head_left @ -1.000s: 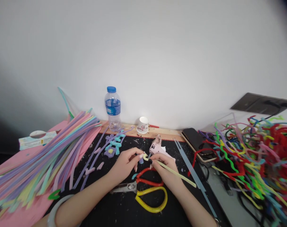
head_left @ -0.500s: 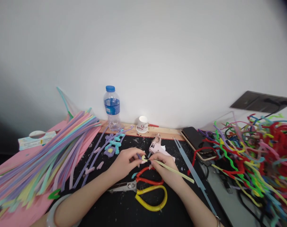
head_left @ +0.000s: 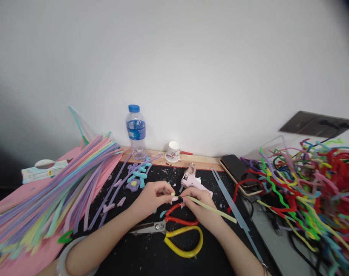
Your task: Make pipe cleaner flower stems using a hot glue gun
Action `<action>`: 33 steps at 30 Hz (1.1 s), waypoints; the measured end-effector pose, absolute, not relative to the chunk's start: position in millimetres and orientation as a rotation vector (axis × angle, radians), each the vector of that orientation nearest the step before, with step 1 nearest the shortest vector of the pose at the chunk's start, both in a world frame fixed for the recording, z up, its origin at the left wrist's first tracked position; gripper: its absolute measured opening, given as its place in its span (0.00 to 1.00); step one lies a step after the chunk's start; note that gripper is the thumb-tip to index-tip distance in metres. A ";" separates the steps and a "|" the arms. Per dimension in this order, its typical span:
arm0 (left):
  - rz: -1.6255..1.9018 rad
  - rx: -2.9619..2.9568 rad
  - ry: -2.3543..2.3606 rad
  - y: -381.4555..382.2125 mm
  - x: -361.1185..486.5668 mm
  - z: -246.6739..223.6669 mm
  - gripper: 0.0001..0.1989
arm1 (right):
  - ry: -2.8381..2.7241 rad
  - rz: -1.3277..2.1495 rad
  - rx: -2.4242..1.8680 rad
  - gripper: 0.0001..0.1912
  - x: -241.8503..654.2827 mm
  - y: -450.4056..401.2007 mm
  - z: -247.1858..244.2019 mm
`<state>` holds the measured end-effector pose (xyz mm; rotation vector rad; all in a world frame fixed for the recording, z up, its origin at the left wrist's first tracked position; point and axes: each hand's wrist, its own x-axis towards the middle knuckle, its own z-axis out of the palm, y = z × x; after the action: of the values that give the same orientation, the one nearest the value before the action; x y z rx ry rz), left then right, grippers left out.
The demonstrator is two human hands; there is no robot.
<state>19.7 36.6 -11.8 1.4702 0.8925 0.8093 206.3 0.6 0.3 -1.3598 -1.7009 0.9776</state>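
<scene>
Between my two hands is a pale yellow pipe cleaner (head_left: 214, 210), its long free end pointing right past my right wrist. My left hand (head_left: 157, 194) is closed, pinching the curled short end with thumb and forefinger. Right beside it, my right hand (head_left: 199, 199) is closed on the straight part. Below the hands lie scissors (head_left: 181, 253) with one red and one yellow handle. Just behind my right hand rests a pale pink glue gun (head_left: 193, 181). Left of my left hand are a purple pipe-cleaner flower (head_left: 133, 184) with a yellow middle and a turquoise twisted piece (head_left: 140, 173).
A large bundle of pastel pipe cleaners (head_left: 68, 180) covers the left side. At the back stand a water bottle (head_left: 136, 132) and a paper cup (head_left: 173, 151). To the right are glue sticks (head_left: 233, 205), a phone (head_left: 239, 172) and a tangled heap of bright pipe cleaners (head_left: 309, 191).
The fingers of my left hand have closed further over the curled yellow end, so less of it shows. The hands otherwise stay in nearly the same place.
</scene>
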 end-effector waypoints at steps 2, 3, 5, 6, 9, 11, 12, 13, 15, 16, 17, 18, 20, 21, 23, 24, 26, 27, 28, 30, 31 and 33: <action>0.805 1.465 0.902 36.3 20.0 -11.1 0.03 | -1.696 0.982 -1.333 0.08 206.1 0.7 1.4; 0.802 1.462 0.906 36.1 20.1 -10.8 0.03 | -1.693 0.983 -1.319 0.08 206.1 0.8 1.8; 0.800 1.456 0.904 35.5 20.2 -10.3 0.03 | -1.695 0.983 -1.301 0.08 206.3 0.9 2.4; 0.801 1.454 0.900 35.2 20.1 -10.1 0.02 | -1.695 0.984 -1.292 0.08 206.4 0.9 2.5; 0.800 1.459 0.888 34.5 20.0 -9.4 0.01 | -1.699 0.980 -1.262 0.08 207.2 0.6 1.2; 0.801 1.467 0.886 34.3 20.3 -8.5 0.01 | -1.696 0.985 -1.251 0.08 207.6 0.3 -0.3; 0.802 1.470 0.884 34.3 20.4 -7.9 0.01 | -1.693 0.991 -1.249 0.08 207.7 0.1 -1.0; 0.801 1.474 0.883 34.3 20.6 -7.3 0.02 | -1.688 0.999 -1.249 0.08 207.8 -0.2 -1.6; 0.796 1.483 0.886 34.2 20.7 -6.1 0.02 | -1.682 1.012 -1.249 0.08 207.8 -0.6 -2.2; 0.795 1.491 0.889 34.1 20.7 -5.7 0.02 | -1.683 1.015 -1.250 0.08 207.7 -0.6 -2.3; 0.794 1.500 0.891 34.0 20.7 -5.4 0.02 | -1.685 1.012 -1.250 0.08 207.6 -0.7 -2.2; 0.794 1.511 0.895 33.9 20.5 -5.2 0.03 | -1.687 1.005 -1.250 0.08 207.6 -0.6 -2.0; 0.799 1.534 0.897 33.9 20.3 -5.2 0.03 | -1.690 0.995 -1.248 0.08 207.5 -0.5 -1.7; 0.800 1.542 0.893 33.9 20.2 -5.4 0.03 | -1.689 0.991 -1.248 0.08 207.6 -0.4 -1.5; 0.799 1.541 0.877 34.3 20.3 -6.3 0.02 | -1.683 0.989 -1.255 0.08 207.7 -0.3 -1.2; 0.801 1.521 0.867 34.6 20.4 -7.0 0.02 | -1.675 0.990 -1.260 0.08 207.7 -0.2 -1.0; 0.800 1.482 0.859 35.2 20.6 -8.4 0.04 | -1.653 0.992 -1.274 0.08 207.6 0.2 -0.5; 0.799 1.479 0.863 35.5 20.6 -9.1 0.06 | -1.641 0.990 -1.281 0.08 207.4 0.4 -0.3; 0.796 1.483 0.872 35.7 20.5 -9.6 0.07 | -1.634 0.987 -1.286 0.08 207.2 0.8 0.0; 0.791 1.510 0.891 36.0 20.3 -10.3 0.08 | -1.630 0.972 -1.296 0.08 206.8 1.4 0.5; 0.794 1.522 0.898 36.0 20.2 -10.6 0.08 | -1.632 0.963 -1.302 0.09 206.7 1.6 0.7; 0.809 1.525 0.896 35.9 20.2 -11.1 0.06 | -1.634 0.957 -1.310 0.09 206.7 1.6 1.1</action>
<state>20.2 35.9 -11.1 1.5252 0.8958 0.8089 206.7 1.6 1.1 -1.3096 -1.6336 0.9574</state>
